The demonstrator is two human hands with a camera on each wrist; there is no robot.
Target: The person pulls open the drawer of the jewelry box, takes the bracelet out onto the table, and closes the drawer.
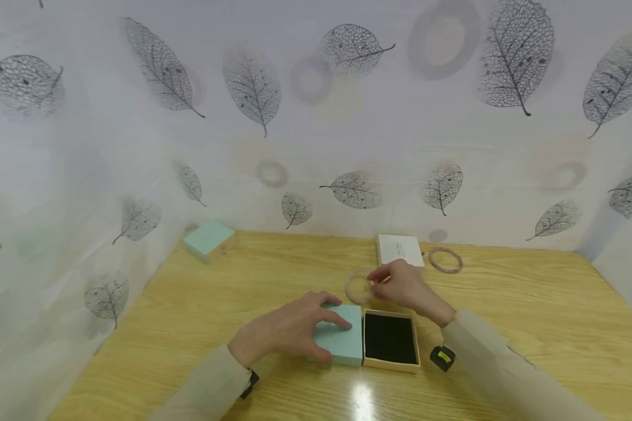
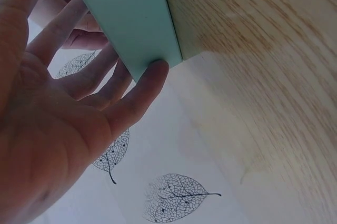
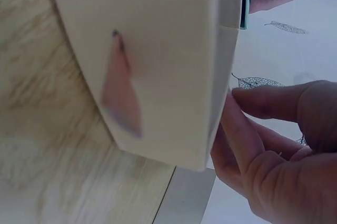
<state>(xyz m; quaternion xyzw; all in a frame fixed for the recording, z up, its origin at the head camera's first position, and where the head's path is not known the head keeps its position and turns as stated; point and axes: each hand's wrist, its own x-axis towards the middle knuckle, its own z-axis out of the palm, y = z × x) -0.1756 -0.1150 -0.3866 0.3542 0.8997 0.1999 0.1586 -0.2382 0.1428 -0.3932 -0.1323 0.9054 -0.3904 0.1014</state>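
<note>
A teal jewelry box sleeve (image 1: 342,345) lies on the table, and its cream drawer (image 1: 390,368) with a black lining sits against the sleeve's right side. My left hand (image 1: 295,327) grips the sleeve, with the thumb at its near edge and fingers over its top and far side. In the left wrist view, the fingers bend around the teal sleeve (image 2: 137,19). Just beyond the drawer, my right hand (image 1: 402,286) pinches a pale bangle (image 1: 349,287) at its right edge. In the right wrist view, the drawer wall (image 3: 174,77) with its pink ribbon pull (image 3: 121,92) hides the bangle.
Another teal box (image 1: 210,237) stands at the back left. Behind my right hand is a white box (image 1: 400,248) with faint lettering, and a brownish-pink bangle (image 1: 446,270) lies to its right. A leaf-patterned curtain (image 1: 305,146) borders the wooden table (image 1: 274,263).
</note>
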